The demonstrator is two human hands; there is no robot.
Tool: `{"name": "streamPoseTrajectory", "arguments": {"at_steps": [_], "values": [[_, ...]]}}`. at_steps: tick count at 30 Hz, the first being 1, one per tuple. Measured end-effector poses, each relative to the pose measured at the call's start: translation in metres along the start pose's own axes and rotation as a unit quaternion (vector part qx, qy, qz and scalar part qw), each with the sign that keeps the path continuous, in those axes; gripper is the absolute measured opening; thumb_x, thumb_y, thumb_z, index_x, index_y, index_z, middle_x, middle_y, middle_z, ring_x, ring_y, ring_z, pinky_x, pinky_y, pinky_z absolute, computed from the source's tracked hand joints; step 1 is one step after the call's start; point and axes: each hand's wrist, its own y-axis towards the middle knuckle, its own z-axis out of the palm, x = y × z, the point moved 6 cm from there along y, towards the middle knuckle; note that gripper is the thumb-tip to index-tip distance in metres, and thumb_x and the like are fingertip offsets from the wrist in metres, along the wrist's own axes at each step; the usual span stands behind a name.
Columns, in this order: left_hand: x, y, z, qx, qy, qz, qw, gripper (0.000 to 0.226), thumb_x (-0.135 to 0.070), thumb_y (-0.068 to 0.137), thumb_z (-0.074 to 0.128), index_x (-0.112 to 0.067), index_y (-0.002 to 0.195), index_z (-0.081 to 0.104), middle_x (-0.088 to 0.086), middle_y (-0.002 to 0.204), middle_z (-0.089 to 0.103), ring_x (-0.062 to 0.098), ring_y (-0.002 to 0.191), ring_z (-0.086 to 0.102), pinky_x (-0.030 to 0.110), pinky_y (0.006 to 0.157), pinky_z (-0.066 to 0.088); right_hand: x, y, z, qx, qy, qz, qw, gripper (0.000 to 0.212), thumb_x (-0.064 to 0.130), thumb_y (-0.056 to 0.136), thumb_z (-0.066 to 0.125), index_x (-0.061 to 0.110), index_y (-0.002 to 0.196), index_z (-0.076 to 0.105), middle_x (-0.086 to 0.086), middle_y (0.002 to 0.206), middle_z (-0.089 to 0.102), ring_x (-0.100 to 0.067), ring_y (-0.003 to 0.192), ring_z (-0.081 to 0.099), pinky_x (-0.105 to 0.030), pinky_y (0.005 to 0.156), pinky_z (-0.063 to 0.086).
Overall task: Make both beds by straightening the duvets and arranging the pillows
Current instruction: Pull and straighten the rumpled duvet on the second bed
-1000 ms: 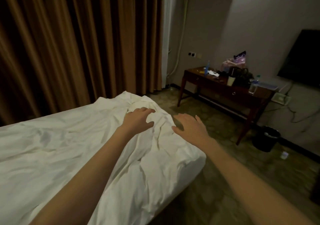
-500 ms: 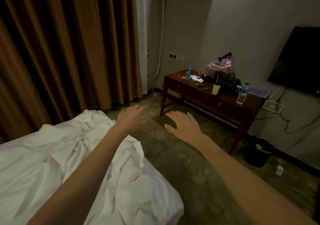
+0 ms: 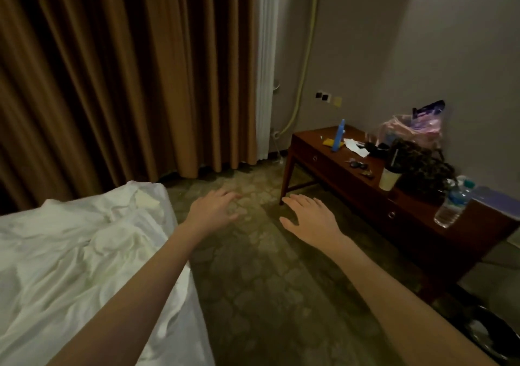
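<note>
A crumpled white duvet [image 3: 70, 258] covers the bed at the lower left, its far corner bunched near the curtain. My left hand [image 3: 213, 208] hovers over the carpet just right of the bed's foot, fingers spread and holding nothing. My right hand [image 3: 309, 219] is stretched out palm down further right, also over the carpet, with straight fingers and nothing in it. Neither hand touches the duvet. No pillow is in view.
Brown curtains [image 3: 126, 70] hang behind the bed. A dark wooden desk [image 3: 351, 180] at the right carries a blue bottle [image 3: 339, 136], bags, a cup [image 3: 389, 178] and a water bottle [image 3: 453, 205]. A black bin [image 3: 486, 334] stands at lower right. Patterned carpet [image 3: 267, 295] lies between bed and desk.
Both hands have left the duvet corner and now hover over the carpet. The view has swung to the right, so the bed has slid to the left and the desk is nearer.
</note>
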Motion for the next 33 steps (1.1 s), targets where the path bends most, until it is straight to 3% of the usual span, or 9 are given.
{"name": "streamPoseTrajectory", "arguments": {"at_steps": [7,17,26,33], "values": [[0.016,0.091,0.016,-0.005,-0.002,-0.068,0.998,0.051,-0.043,0.093,0.051,-0.034,0.141,0.037,-0.004,0.146,0.038,0.018,0.132,0.038,0.036,0.099,0.042,-0.049,0.108,0.024,0.026,0.02,-0.044,0.998,0.057,0.051,0.097,0.04,0.028,0.148,0.028,0.004,0.155,0.026,-0.017,0.142,0.026,-0.039,0.112,0.028],[0.112,0.27,0.004,-0.025,0.015,-0.13,0.991,0.052,-0.043,0.093,0.05,-0.034,0.142,0.035,-0.003,0.142,0.041,0.019,0.128,0.041,0.038,0.094,0.045,-0.047,0.338,0.017,0.023,0.016,-0.154,0.988,0.058,0.051,0.098,0.036,0.028,0.15,0.023,0.004,0.156,0.023,-0.016,0.142,0.023,-0.038,0.112,0.021],[0.218,0.399,-0.014,-0.042,0.027,-0.182,0.982,0.051,-0.045,0.093,0.048,-0.035,0.141,0.036,-0.005,0.14,0.043,0.019,0.125,0.044,0.04,0.094,0.044,-0.007,0.533,0.021,-0.003,0.017,-0.213,0.977,0.057,0.052,0.098,0.037,0.03,0.149,0.025,0.007,0.155,0.027,-0.014,0.141,0.026,-0.036,0.112,0.024],[0.353,0.471,0.015,-0.02,0.01,-0.302,0.953,0.053,-0.044,0.092,0.051,-0.035,0.142,0.035,-0.004,0.143,0.041,0.019,0.128,0.041,0.042,0.101,0.04,0.067,0.697,0.078,0.031,0.006,-0.322,0.946,0.057,0.056,0.097,0.034,0.032,0.149,0.025,0.008,0.154,0.028,-0.012,0.141,0.025,-0.035,0.114,0.02]]}}
